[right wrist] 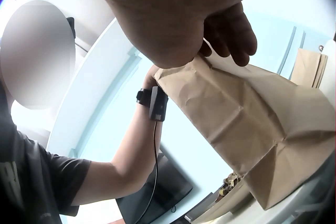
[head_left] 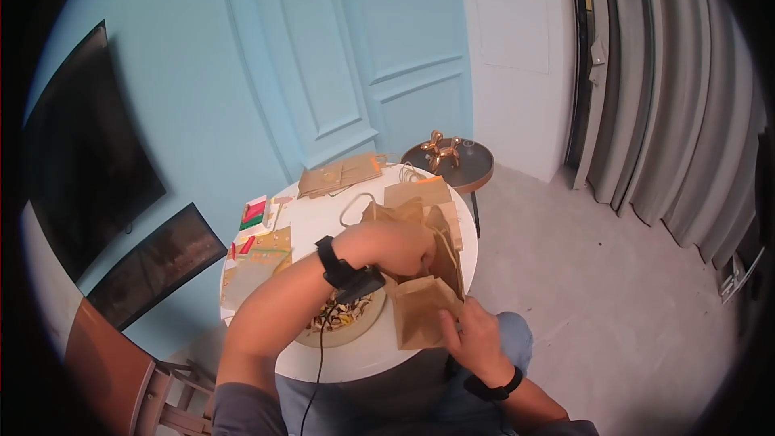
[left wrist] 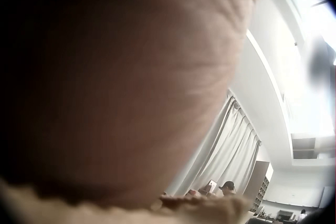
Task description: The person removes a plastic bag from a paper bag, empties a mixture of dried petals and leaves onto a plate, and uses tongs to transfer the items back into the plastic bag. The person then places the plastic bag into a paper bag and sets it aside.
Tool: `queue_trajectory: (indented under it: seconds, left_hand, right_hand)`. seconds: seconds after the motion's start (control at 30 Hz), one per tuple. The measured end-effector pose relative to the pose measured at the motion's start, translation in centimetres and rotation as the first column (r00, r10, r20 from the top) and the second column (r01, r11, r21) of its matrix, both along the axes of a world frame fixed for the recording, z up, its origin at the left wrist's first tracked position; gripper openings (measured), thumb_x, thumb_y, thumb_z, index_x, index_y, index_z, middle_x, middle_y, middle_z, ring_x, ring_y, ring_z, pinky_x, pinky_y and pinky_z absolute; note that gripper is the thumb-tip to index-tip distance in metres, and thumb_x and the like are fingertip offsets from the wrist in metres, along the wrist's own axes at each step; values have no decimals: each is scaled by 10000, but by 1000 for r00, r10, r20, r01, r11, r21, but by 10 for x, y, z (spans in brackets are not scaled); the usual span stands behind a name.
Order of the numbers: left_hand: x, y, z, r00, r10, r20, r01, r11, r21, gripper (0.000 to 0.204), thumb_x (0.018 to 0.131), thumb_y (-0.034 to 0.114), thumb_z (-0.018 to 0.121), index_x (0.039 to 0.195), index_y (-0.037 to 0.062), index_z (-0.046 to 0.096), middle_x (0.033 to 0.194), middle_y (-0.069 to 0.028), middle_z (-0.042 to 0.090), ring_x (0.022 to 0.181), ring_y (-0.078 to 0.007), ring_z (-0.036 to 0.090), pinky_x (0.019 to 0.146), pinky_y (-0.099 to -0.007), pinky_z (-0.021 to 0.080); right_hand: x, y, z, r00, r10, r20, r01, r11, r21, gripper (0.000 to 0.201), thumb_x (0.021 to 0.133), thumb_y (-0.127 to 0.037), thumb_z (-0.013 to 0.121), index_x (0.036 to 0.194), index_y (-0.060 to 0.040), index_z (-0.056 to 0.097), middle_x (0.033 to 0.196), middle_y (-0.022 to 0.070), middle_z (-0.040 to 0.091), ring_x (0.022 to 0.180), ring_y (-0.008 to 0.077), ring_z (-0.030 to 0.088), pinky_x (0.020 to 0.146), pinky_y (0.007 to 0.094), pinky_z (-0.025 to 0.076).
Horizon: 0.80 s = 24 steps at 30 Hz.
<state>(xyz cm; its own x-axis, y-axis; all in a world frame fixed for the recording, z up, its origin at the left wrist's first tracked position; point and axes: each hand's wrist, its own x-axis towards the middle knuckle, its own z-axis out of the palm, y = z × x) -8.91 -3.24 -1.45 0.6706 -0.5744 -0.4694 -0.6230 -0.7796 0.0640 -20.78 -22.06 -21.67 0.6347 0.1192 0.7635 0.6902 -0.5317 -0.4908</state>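
Observation:
A brown paper bag (head_left: 421,313) stands tilted at the round table's near right side, creased along its side in the right wrist view. My left hand (head_left: 397,247) reaches across to the bag's upper part, its fingers mostly hidden by paper and the hand itself. In the left wrist view the palm (left wrist: 131,87) fills most of the picture, above a blurred paper edge. Against the bag's right side rests my right hand (head_left: 478,341), thumb extended along the paper. Its other fingers (right wrist: 231,35) hang loosely bent beside the bag in the right wrist view.
On the white table (head_left: 311,222) lie folded paper bags (head_left: 343,176), coloured sticks (head_left: 253,214) and patterned sheets (head_left: 262,258). A round container of mixed pieces (head_left: 355,324) sits under my left forearm. Behind stands a dark side table (head_left: 476,163) with a shiny balloon-dog figure (head_left: 443,153).

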Motion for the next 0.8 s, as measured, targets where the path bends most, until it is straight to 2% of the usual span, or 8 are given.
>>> queue_trajectory:
  seconds: [0.1, 0.17, 0.33, 0.43, 0.53, 0.63, 0.7, 0.8]
  left_hand:
    - [-14, 13, 25, 983, 67, 169, -17, 959, -283, 300, 964, 173, 785, 1239, 73, 849, 1091, -142, 861, 990, -298, 826, 882, -413, 638]
    - [-27, 19, 56, 988, 142, 62, -96, 874, -477, 273, 962, 194, 839, 1192, 48, 839, 1038, -140, 845, 967, -246, 822, 868, -395, 633]
    - [-68, 45, 114, 937, 306, 166, -82, 657, -749, 191, 1007, 105, 802, 1160, -9, 799, 1045, -69, 827, 992, -155, 790, 869, -325, 612]
    - [-80, 76, 126, 926, 361, 108, -41, 383, -923, 230, 980, 70, 754, 1197, 1, 785, 1017, -45, 795, 975, -151, 760, 860, -329, 610]
    - [-91, 97, 130, 863, 413, 292, 231, 191, -954, 211, 996, 33, 727, 1197, -2, 778, 1075, -54, 799, 983, -156, 751, 878, -336, 602]
    - [-112, 117, 134, 787, 506, 352, 335, 127, -934, 207, 1018, 18, 688, 1206, -20, 766, 1106, -95, 803, 987, -177, 754, 912, -343, 595]
    - [-127, 126, 137, 766, 550, 332, 306, 142, -941, 223, 1002, 11, 660, 1194, -35, 762, 1090, -100, 789, 973, -184, 741, 913, -350, 585]
    - [-139, 140, 134, 714, 625, 316, 291, 146, -945, 274, 967, -7, 618, 1197, -46, 760, 1036, -78, 766, 928, -169, 711, 878, -347, 572]
  right_hand:
    - [2, 2, -1, 1000, -24, 14, 24, 999, 48, 197, 1041, -100, 789, 1122, 62, 712, 1102, 256, 769, 882, 468, 771, 765, 498, 645]
    - [5, -1, 4, 1000, -23, -11, 24, 997, 79, 221, 1036, -83, 776, 1182, 70, 709, 1134, 265, 768, 963, 481, 765, 841, 514, 640]
    - [8, -5, 7, 999, -15, -43, 21, 990, 138, 297, 1019, -49, 761, 1284, 72, 704, 1245, 280, 760, 1117, 485, 745, 976, 514, 617]
    - [5, -3, 3, 999, 10, -51, -3, 991, 131, 393, 1005, -82, 790, 1348, 73, 676, 1353, 286, 729, 1227, 490, 712, 1066, 523, 580]
    - [-2, 2, -10, 997, 27, -71, -22, 997, 67, 631, 982, -185, 861, 1487, 75, 586, 1525, 313, 630, 1387, 514, 624, 1181, 549, 511]
    - [-15, 10, -18, 987, -19, -161, 15, 1000, -24, 864, 960, -281, 907, 1621, 65, 471, 1668, 340, 502, 1509, 548, 518, 1256, 564, 451]
    - [-15, 17, -39, 970, -98, -221, 79, 993, -92, 968, 935, -313, 931, 1663, 65, 418, 1708, 358, 437, 1543, 566, 466, 1269, 579, 422]
    - [-6, 25, -63, 954, -185, -235, 168, 982, -89, 869, 939, -301, 924, 1581, 87, 484, 1597, 352, 525, 1460, 534, 539, 1223, 584, 438]
